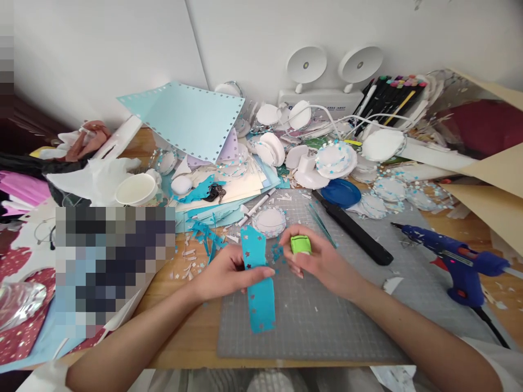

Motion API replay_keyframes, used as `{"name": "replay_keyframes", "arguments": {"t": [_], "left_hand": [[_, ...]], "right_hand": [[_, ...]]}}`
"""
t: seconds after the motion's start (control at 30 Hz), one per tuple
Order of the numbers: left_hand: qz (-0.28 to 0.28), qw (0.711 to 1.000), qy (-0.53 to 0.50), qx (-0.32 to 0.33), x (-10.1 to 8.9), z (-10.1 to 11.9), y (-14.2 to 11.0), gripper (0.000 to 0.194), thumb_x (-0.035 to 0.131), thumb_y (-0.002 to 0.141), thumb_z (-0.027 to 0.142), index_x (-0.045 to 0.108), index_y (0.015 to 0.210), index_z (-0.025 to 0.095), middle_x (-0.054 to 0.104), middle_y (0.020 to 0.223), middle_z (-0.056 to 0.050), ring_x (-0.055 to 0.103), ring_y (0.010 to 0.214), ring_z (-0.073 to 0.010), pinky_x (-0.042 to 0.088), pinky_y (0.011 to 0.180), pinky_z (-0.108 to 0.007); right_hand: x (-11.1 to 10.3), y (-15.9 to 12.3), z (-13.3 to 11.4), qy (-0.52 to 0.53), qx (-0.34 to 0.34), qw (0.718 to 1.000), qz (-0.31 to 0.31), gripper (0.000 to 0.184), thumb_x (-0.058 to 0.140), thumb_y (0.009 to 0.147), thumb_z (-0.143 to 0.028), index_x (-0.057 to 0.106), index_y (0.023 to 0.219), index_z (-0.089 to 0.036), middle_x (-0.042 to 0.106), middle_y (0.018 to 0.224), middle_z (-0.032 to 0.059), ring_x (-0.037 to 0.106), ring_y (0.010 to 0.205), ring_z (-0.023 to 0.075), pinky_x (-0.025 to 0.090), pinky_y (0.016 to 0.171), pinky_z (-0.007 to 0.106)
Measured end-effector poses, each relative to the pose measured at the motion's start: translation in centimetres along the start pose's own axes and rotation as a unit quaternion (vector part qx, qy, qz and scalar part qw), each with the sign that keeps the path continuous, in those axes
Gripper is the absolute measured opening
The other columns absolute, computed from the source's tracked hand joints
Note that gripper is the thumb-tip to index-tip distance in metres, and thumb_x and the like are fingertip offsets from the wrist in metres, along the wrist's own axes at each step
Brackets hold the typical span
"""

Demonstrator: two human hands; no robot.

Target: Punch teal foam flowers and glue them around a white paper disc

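Observation:
My left hand (pixel 229 272) pinches a strip of bright blue paper (pixel 261 305) between thumb and fingers, holding it upright above the cutting mat (pixel 310 332). Small star-shaped holes run along the strip's edges. Just to the right, my right hand (pixel 312 258) is closed around a small lime-green and white craft punch (pixel 300 244). The punch and the strip are apart. Tiny blue paper bits (pixel 277 251) lie on the mat between the hands. Behind them is a white disc ringed with wire (pixel 269 220).
A blue glue gun (pixel 461 261) stands at the right. A black long-handled tool (pixel 355 228) and tweezers (pixel 322 224) lie on the mat. Blue scraps (pixel 204 231), a paper cup (pixel 136 189), punched light-blue sheets (pixel 192 120), several decorated discs (pixel 337 158) and a twin-head lamp (pixel 321 98) crowd the back.

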State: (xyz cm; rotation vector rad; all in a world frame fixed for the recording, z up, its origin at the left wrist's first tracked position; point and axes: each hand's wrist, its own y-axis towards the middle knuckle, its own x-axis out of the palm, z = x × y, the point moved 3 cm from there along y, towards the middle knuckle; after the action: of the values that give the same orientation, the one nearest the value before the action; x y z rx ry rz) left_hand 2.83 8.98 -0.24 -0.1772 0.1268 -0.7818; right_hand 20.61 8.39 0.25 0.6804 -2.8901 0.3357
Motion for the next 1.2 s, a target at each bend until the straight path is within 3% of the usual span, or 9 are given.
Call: {"name": "replay_keyframes", "arguments": {"t": [0.23, 0.37, 0.47, 0.57, 0.63, 0.77, 0.97, 1.2], "left_hand": [[-0.032, 0.99, 0.114, 0.076, 0.6, 0.1, -0.1, 0.032, 0.058, 0.084, 0.031, 0.05, 0.059, 0.013, 0.036, 0.054, 0.005, 0.03, 0.051, -0.0059, 0.026, 0.049, -0.019], [-0.01, 0.992, 0.105, 0.073, 0.4, 0.2, -0.3, 0.04, 0.049, 0.091, 0.037, 0.047, 0.058, 0.014, 0.039, 0.052, 0.004, 0.035, 0.049, -0.0068, 0.029, 0.048, -0.019], [0.012, 0.999, 0.034, 0.022, 0.3, 0.1, -0.5, 0.045, 0.042, 0.093, 0.042, 0.049, 0.058, 0.015, 0.049, 0.052, 0.001, 0.044, 0.049, -0.0089, 0.037, 0.048, -0.019], [0.047, 0.999, -0.02, -0.014, 0.2, -0.2, -0.7, 0.043, 0.049, 0.089, 0.047, 0.053, 0.061, 0.015, 0.055, 0.055, 0.0, 0.051, 0.052, -0.0116, 0.043, 0.051, -0.021], [0.041, 0.999, -0.026, -0.016, 0.2, -0.3, -0.6, 0.042, 0.051, 0.088, 0.047, 0.054, 0.061, 0.015, 0.054, 0.055, 0.0, 0.051, 0.051, -0.0112, 0.042, 0.049, -0.02], [-0.007, 1.0, -0.009, -0.003, 0.2, -0.4, -0.4, 0.044, 0.051, 0.089, 0.047, 0.055, 0.061, 0.013, 0.051, 0.052, 0.001, 0.048, 0.047, -0.0087, 0.037, 0.045, -0.018], [-0.005, 0.999, 0.037, -0.003, 0.0, -0.2, -0.4, 0.057, 0.038, 0.095, 0.05, 0.054, 0.054, 0.013, 0.052, 0.049, -0.001, 0.048, 0.048, -0.0085, 0.038, 0.049, -0.019], [-0.026, 0.995, 0.091, 0.027, 0.3, 0.2, -0.4, 0.051, 0.04, 0.095, 0.042, 0.047, 0.053, 0.014, 0.045, 0.047, 0.002, 0.037, 0.044, -0.0063, 0.028, 0.043, -0.019]], "right_hand": [[1.3, -0.2, 0.7, -0.138, 0.023, 0.99, -0.008, 0.017, 0.064, 0.078, -0.032, 0.055, 0.08, -0.018, 0.042, 0.064, -0.0043, 0.037, 0.058, 0.0086, 0.029, 0.051, 0.022], [1.3, -0.2, 0.6, -0.159, -0.007, 0.987, 0.0, 0.013, 0.06, 0.081, -0.028, 0.054, 0.075, -0.018, 0.044, 0.065, -0.0036, 0.038, 0.059, 0.0092, 0.03, 0.052, 0.022], [1.0, -0.2, 0.3, -0.123, -0.004, 0.992, 0.01, 0.012, 0.059, 0.082, -0.028, 0.051, 0.086, -0.02, 0.042, 0.068, -0.0044, 0.037, 0.059, 0.009, 0.031, 0.053, 0.022], [0.7, -0.5, 0.2, -0.027, 0.014, 0.999, -0.023, 0.025, 0.057, 0.085, -0.031, 0.041, 0.104, -0.024, 0.044, 0.075, -0.0049, 0.038, 0.058, 0.0081, 0.033, 0.054, 0.022], [0.6, -0.6, 0.0, 0.002, 0.012, 0.999, -0.049, 0.026, 0.055, 0.088, -0.035, 0.039, 0.105, -0.024, 0.044, 0.077, -0.0043, 0.04, 0.06, 0.0079, 0.035, 0.056, 0.023], [0.6, -0.6, -0.5, -0.003, -0.007, 0.998, -0.063, 0.028, 0.057, 0.086, -0.044, 0.046, 0.095, -0.02, 0.043, 0.07, -0.0044, 0.038, 0.055, 0.0067, 0.031, 0.05, 0.022], [0.5, -0.1, -0.7, -0.04, -0.005, 0.999, -0.027, 0.037, 0.062, 0.079, -0.051, 0.048, 0.073, -0.017, 0.038, 0.056, -0.0061, 0.032, 0.048, 0.0055, 0.023, 0.044, 0.022], [0.6, -0.3, 0.4, -0.052, 0.03, 0.998, -0.037, 0.039, 0.074, 0.067, -0.047, 0.049, 0.069, -0.017, 0.041, 0.063, -0.0035, 0.036, 0.058, 0.0082, 0.03, 0.05, 0.022]]}}
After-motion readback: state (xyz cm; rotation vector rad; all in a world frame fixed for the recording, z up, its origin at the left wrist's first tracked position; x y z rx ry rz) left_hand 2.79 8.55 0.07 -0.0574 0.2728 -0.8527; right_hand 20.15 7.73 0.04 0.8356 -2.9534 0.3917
